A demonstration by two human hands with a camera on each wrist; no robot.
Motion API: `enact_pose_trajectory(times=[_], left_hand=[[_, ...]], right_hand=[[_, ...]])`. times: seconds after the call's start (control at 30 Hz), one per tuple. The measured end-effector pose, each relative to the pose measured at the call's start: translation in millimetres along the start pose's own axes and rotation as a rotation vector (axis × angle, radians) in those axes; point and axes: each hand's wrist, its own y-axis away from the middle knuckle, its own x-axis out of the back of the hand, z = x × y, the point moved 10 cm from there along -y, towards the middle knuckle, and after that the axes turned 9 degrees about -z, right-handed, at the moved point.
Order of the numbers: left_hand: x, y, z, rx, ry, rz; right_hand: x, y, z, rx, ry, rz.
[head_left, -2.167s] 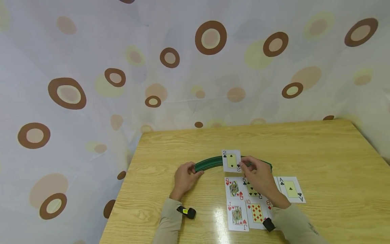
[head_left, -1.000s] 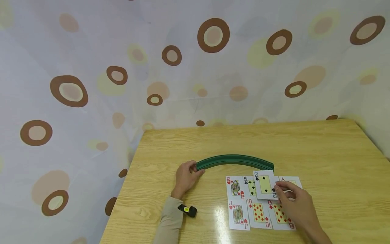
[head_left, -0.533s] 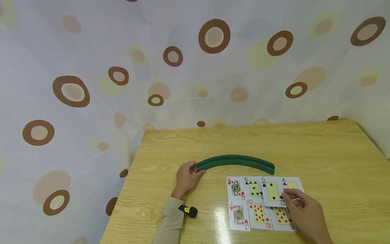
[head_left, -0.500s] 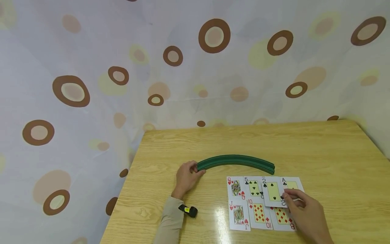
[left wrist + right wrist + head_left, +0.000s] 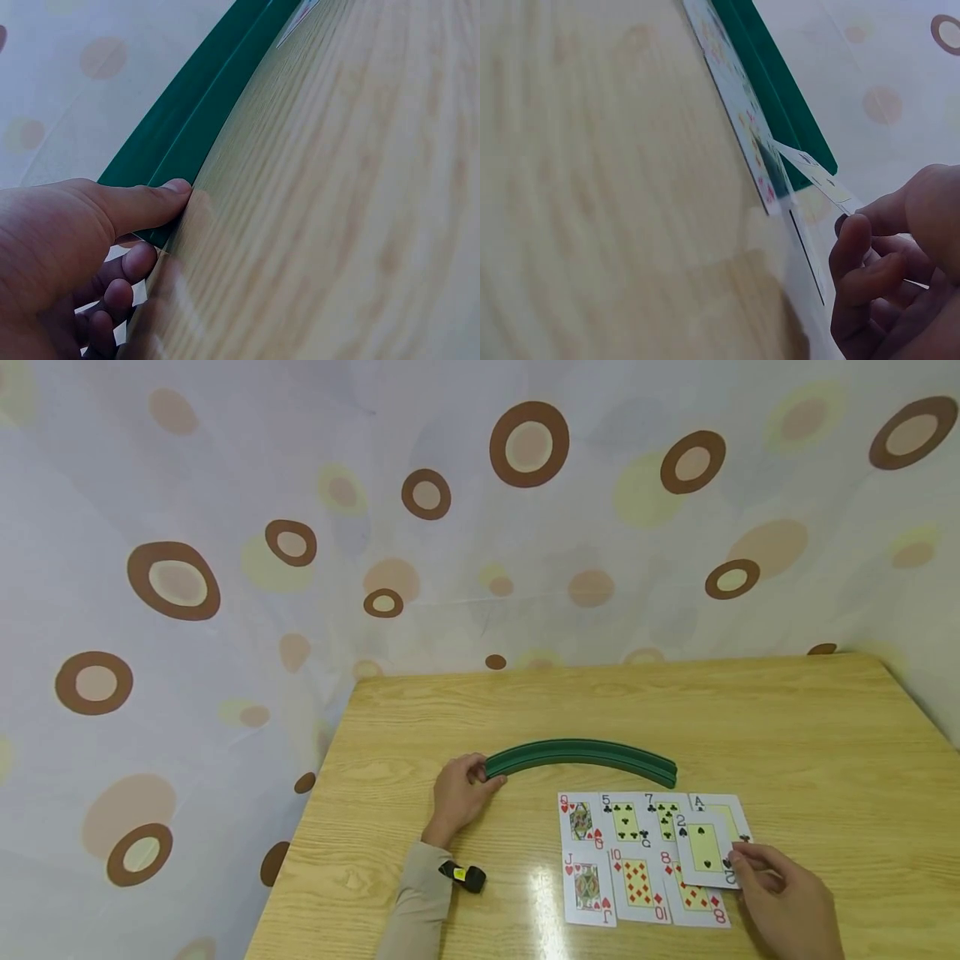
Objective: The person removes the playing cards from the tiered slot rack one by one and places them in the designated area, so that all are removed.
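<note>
My left hand pinches the left end of a curved green card holder, thumb on its front and fingers behind in the left wrist view. Between thumb and fingers, my right hand pinches the right edge of a playing card, the two of spades. That card is tilted above the laid-out cards, overlapping the ace of clubs and the eight of diamonds. Left of it lie the seven of clubs, five of clubs and queen of hearts. The holder's groove has no card in it.
Below the upper row lie the jack of hearts and ten of diamonds, face up. All rests on a wooden table against a patterned curtain. A black strap is on the left wrist.
My right hand has carried the two of spades from in front of the holder rightward and down, over the card rows, uncovering the seven of clubs. The left hand stays at the holder's end.
</note>
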Motion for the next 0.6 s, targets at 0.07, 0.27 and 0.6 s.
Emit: enact_pose_trajectory(times=[0.07, 0.27, 0.6], left_hand=[[-0.2, 0.2, -0.3, 0.003, 0.001, -0.001], [0.6, 0.8, 1.6, 0.002, 0.010, 0.001], [1.2, 1.7, 2.4, -0.007, 0.013, 0.009]], right_hand=[[1.1, 1.3, 6.0, -0.024, 0.001, 0.003], [9.1, 6.6, 14.7, -0.037, 0.016, 0.042], [20.5, 8.6, 42.3, -0.135, 0.057, 0.046]])
